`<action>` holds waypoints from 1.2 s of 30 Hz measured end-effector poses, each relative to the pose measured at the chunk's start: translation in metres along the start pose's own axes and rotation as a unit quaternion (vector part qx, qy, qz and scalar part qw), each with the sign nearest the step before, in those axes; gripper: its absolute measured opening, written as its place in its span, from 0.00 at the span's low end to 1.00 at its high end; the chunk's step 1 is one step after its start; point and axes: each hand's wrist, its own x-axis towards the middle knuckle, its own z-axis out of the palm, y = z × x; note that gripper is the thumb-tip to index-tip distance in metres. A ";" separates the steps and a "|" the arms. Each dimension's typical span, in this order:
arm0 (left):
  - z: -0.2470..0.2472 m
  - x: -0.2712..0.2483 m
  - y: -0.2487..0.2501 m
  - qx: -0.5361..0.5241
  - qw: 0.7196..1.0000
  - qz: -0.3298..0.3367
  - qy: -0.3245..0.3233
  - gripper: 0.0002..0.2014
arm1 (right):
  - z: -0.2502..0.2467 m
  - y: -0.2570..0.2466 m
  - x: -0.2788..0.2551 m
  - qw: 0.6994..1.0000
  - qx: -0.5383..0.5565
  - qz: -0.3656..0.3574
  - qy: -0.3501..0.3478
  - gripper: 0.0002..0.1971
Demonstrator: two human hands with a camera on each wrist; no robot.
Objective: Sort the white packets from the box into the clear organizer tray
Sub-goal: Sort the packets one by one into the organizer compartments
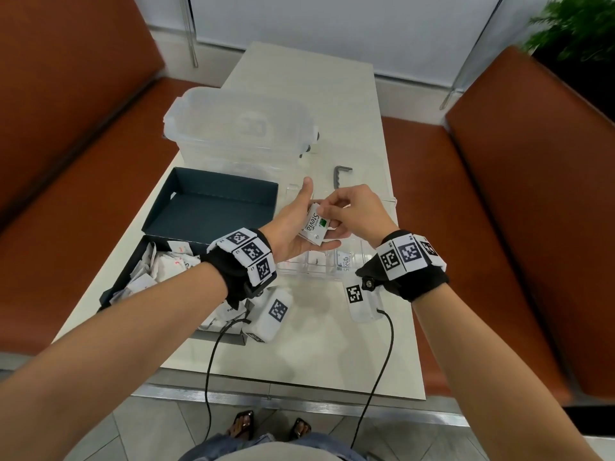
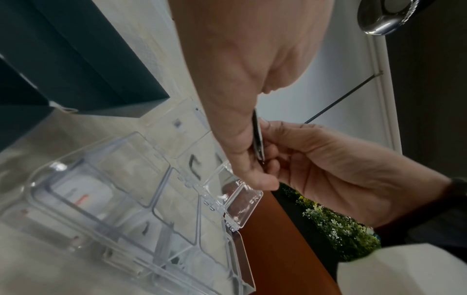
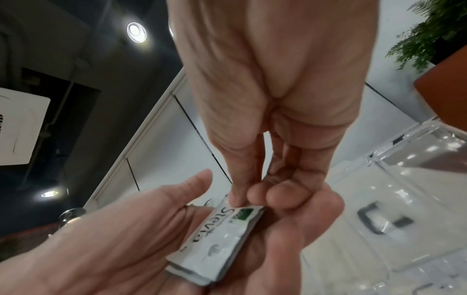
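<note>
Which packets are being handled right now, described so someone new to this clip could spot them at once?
Start at the pale table, then the clear organizer tray near its front. Just above it, the left hand cradles a small stack of Stevia packets while the right hand pinches the top one. Unlike the loose packets in the dark box, these are held in the air.

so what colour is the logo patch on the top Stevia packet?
Green, on the white Stevia packet; clearest in the right wrist view.
</note>
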 end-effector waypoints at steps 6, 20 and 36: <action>-0.003 0.001 0.002 0.078 0.997 -0.013 -0.022 0.18 | -0.023 0.015 0.001 0.999 -0.023 0.012 0.037 0.06; 0.009 0.013 -0.013 0.094 0.991 0.096 0.021 0.16 | -0.013 0.026 -0.012 0.925 0.345 0.135 0.082 0.04; 0.006 0.015 -0.011 0.179 0.976 0.121 0.039 0.15 | -0.020 0.027 -0.004 0.987 0.045 0.001 0.153 0.07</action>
